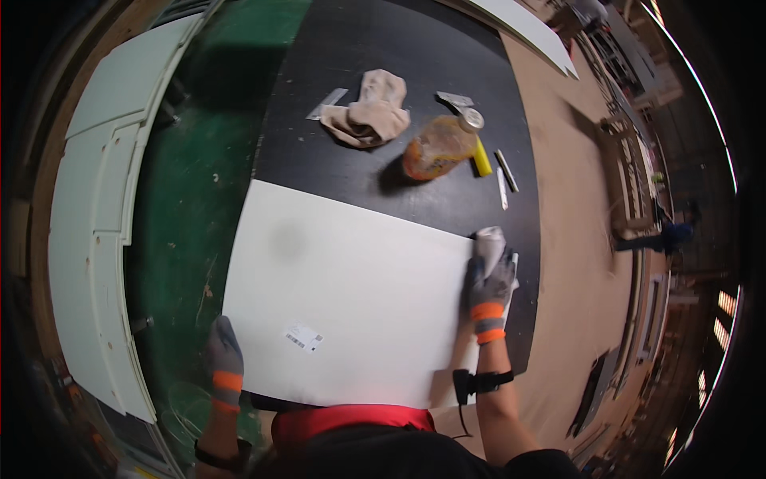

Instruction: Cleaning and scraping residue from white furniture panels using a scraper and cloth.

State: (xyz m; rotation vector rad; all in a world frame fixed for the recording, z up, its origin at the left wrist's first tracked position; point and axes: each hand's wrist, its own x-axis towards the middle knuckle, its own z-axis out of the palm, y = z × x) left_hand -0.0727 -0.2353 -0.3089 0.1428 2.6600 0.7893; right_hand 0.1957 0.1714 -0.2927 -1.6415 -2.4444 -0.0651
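Note:
A white flat panel [343, 279] with a small printed label [304, 338] lies on a black tabletop in front of me. My right hand [493, 289], in a grey glove with an orange cuff, is closed on a pale cloth [490, 238] at the panel's right edge. At the panel's left edge is my left hand [226, 345], gloved the same way; blur hides how its fingers are set. Beyond the panel stand a clear plastic bottle [439, 148] of orange stuff with a light cap, and a crumpled beige rag [369, 112].
A yellow-handled tool [482, 158] lies partly behind the bottle, near two thin pen-like sticks [507, 172]. A flat metal piece [329, 102] lies beside the rag. White panels [100, 184] are stacked at left past a green floor [187, 239]. Another person [670, 238] is far right.

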